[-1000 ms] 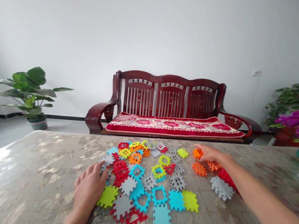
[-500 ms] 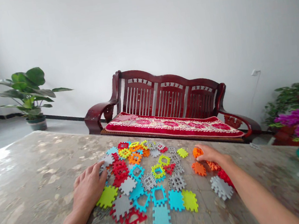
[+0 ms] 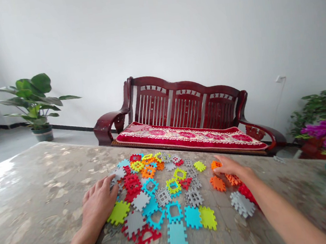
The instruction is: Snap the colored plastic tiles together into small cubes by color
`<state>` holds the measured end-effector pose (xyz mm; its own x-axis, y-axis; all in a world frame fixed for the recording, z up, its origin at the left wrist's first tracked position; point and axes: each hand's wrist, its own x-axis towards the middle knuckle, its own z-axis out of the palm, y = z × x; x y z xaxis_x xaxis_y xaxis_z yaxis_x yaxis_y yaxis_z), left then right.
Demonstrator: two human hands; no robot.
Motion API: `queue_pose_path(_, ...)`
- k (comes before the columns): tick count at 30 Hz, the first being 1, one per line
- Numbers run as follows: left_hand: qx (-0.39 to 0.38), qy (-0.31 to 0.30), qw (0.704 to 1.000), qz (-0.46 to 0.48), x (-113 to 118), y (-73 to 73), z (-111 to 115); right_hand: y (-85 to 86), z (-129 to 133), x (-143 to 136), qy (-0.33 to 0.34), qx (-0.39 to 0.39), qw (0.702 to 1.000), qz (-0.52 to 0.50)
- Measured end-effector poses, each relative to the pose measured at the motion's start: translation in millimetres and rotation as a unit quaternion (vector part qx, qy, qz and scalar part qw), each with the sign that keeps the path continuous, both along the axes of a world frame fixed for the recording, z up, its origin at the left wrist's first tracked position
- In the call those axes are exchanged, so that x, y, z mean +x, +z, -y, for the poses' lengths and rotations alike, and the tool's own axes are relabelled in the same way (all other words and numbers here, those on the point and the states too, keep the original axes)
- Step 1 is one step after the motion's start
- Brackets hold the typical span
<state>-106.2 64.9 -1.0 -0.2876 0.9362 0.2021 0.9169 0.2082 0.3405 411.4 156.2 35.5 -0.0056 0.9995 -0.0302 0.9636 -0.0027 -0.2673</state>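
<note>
Fingers and thumb of the right hand [image 3: 230, 167] lie around an orange, notched plastic piece with window-like openings [image 3: 215, 164]; the piece sits at the fingertips, left of the palm, and no long axis is discernible. The spread is narrow; whether the digits press on it cannot be told. A solid orange notched tile [image 3: 217, 183] lies just nearer the viewer. The left hand [image 3: 99, 197], farther from the windowed piece, is palm-down beside the mixed pieces, fingers close together, thumb apart, fingertips at a light grey notched tile [image 3: 119, 175]; a lime-green notched tile [image 3: 118, 212] lies near its wrist.
</note>
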Motion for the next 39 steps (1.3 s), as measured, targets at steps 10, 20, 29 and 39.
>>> queue_pose_path(10, -0.002, -0.002, 1.0, -0.002, 3, 5.1, 3, 28.5, 27, -79, 0.041, 0.141, 0.986, -0.076)
queue_pose_path(20, -0.011, 0.008, 1.0, -0.008, 3, 3.4, 1, 2.8, 165, -183, 0.171, 0.148, 0.971, -0.072)
queue_pose_path(29, 0.0, 0.011, 1.0, -0.001, 3, 3.4, 1, -46.3, 170, -161, 0.081, 0.191, 0.976, -0.071)
queue_pose_path(39, -0.015, -0.003, 1.0, -0.008, 1, 2.3, -1, -41.1, 170, -170, 0.094, 0.185, 0.977, -0.059)
